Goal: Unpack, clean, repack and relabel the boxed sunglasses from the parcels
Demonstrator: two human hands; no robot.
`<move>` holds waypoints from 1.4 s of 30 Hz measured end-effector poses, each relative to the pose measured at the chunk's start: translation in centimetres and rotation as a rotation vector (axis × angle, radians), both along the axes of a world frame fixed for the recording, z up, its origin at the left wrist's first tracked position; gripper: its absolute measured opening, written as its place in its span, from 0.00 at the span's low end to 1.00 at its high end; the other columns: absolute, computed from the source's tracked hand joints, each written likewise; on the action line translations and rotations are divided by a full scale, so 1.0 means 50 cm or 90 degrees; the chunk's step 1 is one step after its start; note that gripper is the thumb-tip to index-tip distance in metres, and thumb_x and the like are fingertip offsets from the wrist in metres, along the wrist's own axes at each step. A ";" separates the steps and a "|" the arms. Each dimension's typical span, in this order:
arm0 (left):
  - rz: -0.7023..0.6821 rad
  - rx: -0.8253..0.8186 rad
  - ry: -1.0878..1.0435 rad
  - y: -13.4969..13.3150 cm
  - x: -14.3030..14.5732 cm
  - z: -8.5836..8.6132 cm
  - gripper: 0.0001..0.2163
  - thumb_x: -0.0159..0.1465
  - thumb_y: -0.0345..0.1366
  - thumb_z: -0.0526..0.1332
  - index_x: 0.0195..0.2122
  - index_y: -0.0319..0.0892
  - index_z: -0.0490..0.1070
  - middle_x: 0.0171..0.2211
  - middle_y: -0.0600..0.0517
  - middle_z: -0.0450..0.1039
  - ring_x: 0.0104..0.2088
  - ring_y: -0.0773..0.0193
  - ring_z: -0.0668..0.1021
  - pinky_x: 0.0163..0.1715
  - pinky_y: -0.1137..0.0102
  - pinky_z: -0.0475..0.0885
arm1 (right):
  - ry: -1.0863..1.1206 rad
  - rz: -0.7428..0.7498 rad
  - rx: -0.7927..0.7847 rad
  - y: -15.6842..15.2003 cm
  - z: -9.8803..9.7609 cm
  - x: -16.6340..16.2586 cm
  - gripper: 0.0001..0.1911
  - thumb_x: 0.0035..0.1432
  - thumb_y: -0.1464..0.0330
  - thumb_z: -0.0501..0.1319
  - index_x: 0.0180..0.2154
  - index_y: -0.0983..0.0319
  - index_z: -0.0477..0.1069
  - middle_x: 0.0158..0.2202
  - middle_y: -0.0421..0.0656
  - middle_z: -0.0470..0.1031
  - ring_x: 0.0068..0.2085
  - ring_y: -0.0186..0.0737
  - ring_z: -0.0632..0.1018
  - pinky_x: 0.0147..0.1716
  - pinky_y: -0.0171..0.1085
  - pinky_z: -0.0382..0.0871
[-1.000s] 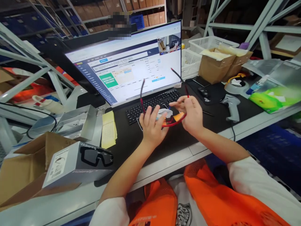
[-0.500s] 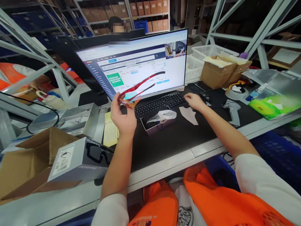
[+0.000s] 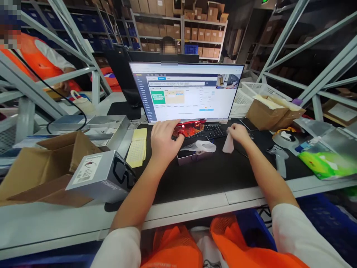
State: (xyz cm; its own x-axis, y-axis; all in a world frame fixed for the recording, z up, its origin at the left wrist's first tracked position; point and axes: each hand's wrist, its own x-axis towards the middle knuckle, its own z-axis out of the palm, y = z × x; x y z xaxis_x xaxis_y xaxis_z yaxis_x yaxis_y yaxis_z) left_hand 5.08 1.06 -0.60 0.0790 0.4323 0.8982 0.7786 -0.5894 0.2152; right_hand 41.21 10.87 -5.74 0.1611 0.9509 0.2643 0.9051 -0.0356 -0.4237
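Observation:
My left hand (image 3: 166, 142) is closed on a pair of red sunglasses (image 3: 192, 128), held low over the black keyboard (image 3: 215, 131) in front of the monitor (image 3: 184, 93). Pinched in the fingers of my right hand (image 3: 238, 133) is a thin whitish sheet (image 3: 228, 144), hanging down over the black mat. Between the hands stands an open box (image 3: 192, 158) with a crumpled white plastic bag (image 3: 203, 146) on top. A grey eyewear carton (image 3: 102, 178), printed with a black glasses picture, is left of my left forearm.
An open cardboard box (image 3: 50, 167) and yellow label sheets (image 3: 137, 147) are at the left. On the right lie a barcode scanner (image 3: 279, 160), a tape roll (image 3: 283, 138) and a green packet (image 3: 320, 165). Behind them are brown cartons (image 3: 267, 111). A person in orange (image 3: 44, 63) is at far left.
My left hand has lowered the sunglasses from before the screen to the keyboard. My right hand has picked up the whitish sheet from the mat. The view has tilted up.

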 end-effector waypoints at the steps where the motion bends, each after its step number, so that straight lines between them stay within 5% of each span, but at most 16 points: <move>1: 0.002 -0.003 0.005 -0.004 0.002 0.002 0.15 0.62 0.31 0.61 0.50 0.43 0.77 0.43 0.47 0.81 0.45 0.53 0.80 0.52 0.59 0.72 | 0.017 -0.015 0.031 0.004 0.021 -0.004 0.14 0.64 0.64 0.52 0.29 0.62 0.69 0.33 0.50 0.78 0.39 0.47 0.78 0.40 0.41 0.71; 4: 0.004 -0.039 0.021 -0.013 0.011 0.004 0.16 0.61 0.30 0.61 0.51 0.43 0.77 0.45 0.46 0.80 0.46 0.53 0.80 0.50 0.59 0.73 | 0.183 -0.013 0.199 -0.010 0.074 -0.052 0.18 0.71 0.61 0.42 0.31 0.59 0.62 0.29 0.45 0.72 0.35 0.43 0.77 0.36 0.40 0.72; 7: 0.012 -0.076 0.032 -0.018 0.020 0.001 0.17 0.61 0.30 0.61 0.52 0.41 0.77 0.45 0.45 0.80 0.46 0.52 0.79 0.48 0.59 0.73 | 0.473 0.081 0.419 -0.081 0.103 -0.155 0.19 0.70 0.53 0.49 0.30 0.56 0.55 0.26 0.41 0.68 0.29 0.42 0.77 0.33 0.41 0.74; 9: 0.016 -0.087 0.036 -0.021 0.023 0.000 0.17 0.61 0.30 0.62 0.53 0.40 0.76 0.45 0.45 0.80 0.45 0.52 0.80 0.48 0.59 0.73 | 0.475 0.160 0.454 -0.148 0.108 -0.235 0.20 0.68 0.52 0.55 0.29 0.56 0.56 0.31 0.44 0.74 0.31 0.43 0.79 0.35 0.44 0.76; 11: 0.006 -0.097 0.046 -0.024 0.024 -0.001 0.17 0.62 0.30 0.62 0.52 0.39 0.76 0.44 0.45 0.80 0.45 0.52 0.80 0.47 0.60 0.74 | 0.344 0.308 0.465 -0.208 0.102 -0.304 0.18 0.69 0.56 0.56 0.29 0.57 0.61 0.45 0.48 0.79 0.47 0.49 0.82 0.52 0.52 0.74; 14: -0.025 -0.123 0.051 -0.027 0.023 -0.002 0.12 0.64 0.32 0.61 0.48 0.39 0.77 0.42 0.44 0.81 0.43 0.53 0.80 0.45 0.61 0.75 | 0.124 0.525 0.443 -0.244 0.082 -0.357 0.14 0.70 0.61 0.55 0.31 0.57 0.64 0.56 0.47 0.79 0.65 0.53 0.72 0.69 0.61 0.53; 18: -0.054 -0.125 0.015 -0.024 0.022 -0.004 0.13 0.64 0.31 0.62 0.50 0.40 0.76 0.45 0.45 0.82 0.46 0.54 0.81 0.49 0.62 0.76 | 0.093 0.546 0.418 -0.204 0.054 -0.343 0.13 0.72 0.61 0.49 0.39 0.57 0.69 0.63 0.47 0.74 0.71 0.52 0.64 0.72 0.63 0.42; 22: -0.051 -0.075 0.019 -0.023 0.023 -0.003 0.16 0.61 0.28 0.62 0.51 0.38 0.76 0.45 0.44 0.82 0.45 0.54 0.82 0.49 0.61 0.77 | 0.205 0.466 0.428 -0.166 0.041 -0.315 0.13 0.72 0.62 0.51 0.52 0.57 0.67 0.65 0.51 0.71 0.69 0.52 0.67 0.71 0.62 0.47; 26: -0.100 -0.035 0.089 -0.023 0.024 0.001 0.13 0.65 0.30 0.62 0.50 0.39 0.76 0.45 0.44 0.82 0.45 0.55 0.82 0.48 0.60 0.77 | 0.243 0.384 0.400 -0.175 0.057 -0.304 0.16 0.65 0.57 0.61 0.51 0.58 0.69 0.50 0.50 0.80 0.50 0.50 0.81 0.58 0.53 0.71; 28: -0.146 -0.029 0.124 -0.024 0.025 0.000 0.11 0.67 0.32 0.61 0.49 0.40 0.76 0.45 0.45 0.82 0.45 0.55 0.82 0.48 0.60 0.77 | 0.239 0.364 0.334 -0.190 0.075 -0.300 0.15 0.62 0.56 0.63 0.44 0.58 0.73 0.39 0.45 0.81 0.39 0.46 0.81 0.42 0.44 0.76; 32: -0.254 -0.041 0.205 -0.026 0.032 -0.009 0.14 0.68 0.29 0.58 0.54 0.38 0.73 0.47 0.44 0.81 0.47 0.57 0.81 0.50 0.61 0.76 | 0.160 0.398 0.125 -0.218 0.101 -0.298 0.18 0.62 0.57 0.62 0.24 0.59 0.71 0.20 0.38 0.71 0.23 0.38 0.72 0.22 0.36 0.63; 34: -0.275 -0.060 0.235 -0.027 0.034 -0.011 0.18 0.67 0.27 0.57 0.58 0.36 0.70 0.47 0.43 0.81 0.47 0.57 0.81 0.49 0.61 0.76 | 0.165 0.417 0.106 -0.222 0.105 -0.295 0.16 0.62 0.59 0.62 0.25 0.59 0.73 0.23 0.39 0.74 0.25 0.39 0.74 0.23 0.37 0.65; 38: -0.206 -0.061 0.195 -0.030 0.018 0.006 0.14 0.67 0.33 0.60 0.53 0.37 0.74 0.45 0.43 0.81 0.47 0.55 0.80 0.51 0.60 0.75 | 0.239 0.534 0.080 -0.199 0.107 -0.258 0.14 0.63 0.56 0.63 0.33 0.57 0.81 0.45 0.45 0.81 0.43 0.46 0.82 0.39 0.41 0.76; 42: -0.138 -0.064 0.159 -0.037 0.003 0.022 0.11 0.65 0.33 0.63 0.48 0.39 0.77 0.45 0.45 0.80 0.47 0.56 0.80 0.51 0.61 0.74 | 0.266 0.603 -0.027 -0.175 0.116 -0.218 0.16 0.61 0.51 0.65 0.39 0.55 0.83 0.54 0.47 0.79 0.49 0.51 0.81 0.39 0.42 0.78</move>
State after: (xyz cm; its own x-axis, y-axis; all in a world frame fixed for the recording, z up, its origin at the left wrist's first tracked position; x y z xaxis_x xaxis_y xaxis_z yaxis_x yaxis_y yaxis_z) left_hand 5.22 -0.77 0.51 0.3902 0.4669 0.7936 0.6738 -0.7322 0.0995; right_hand 30.30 2.13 0.05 -0.5867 0.7425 0.3231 0.3504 0.5925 -0.7254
